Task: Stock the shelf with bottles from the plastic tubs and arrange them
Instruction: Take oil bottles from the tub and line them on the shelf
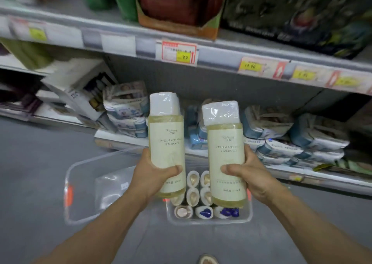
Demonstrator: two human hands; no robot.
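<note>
The place is a shop aisle with a smooth grey floor and a grey metal shelving unit that fills the upper part of the view. The upper shelf board carries a strip of price tags, among them a red-framed price label with a yellow field, and on this board stand a brown cardboard display box and dark printed packs, all blurred. The low bottom shelf lies just above the floor and holds stacks of soft blue-and-white packets, with white cartons leaning at its left end. The left hand grips, with fingers and thumb curled round it, a tall pale yellow plastic bottle with a white cap and a cream label. The right hand grips a second pale yellow bottle of the same kind in the same manner. Both bottles are upright, side by side and apart, in the air in front of the bottom shelf. Under them, on the floor, stands a clear plastic tub with more bottles in it, seen from the caps. To its left lies another clear plastic tub with an orange handle clip; it holds only something transparent that I cannot identify.
</note>
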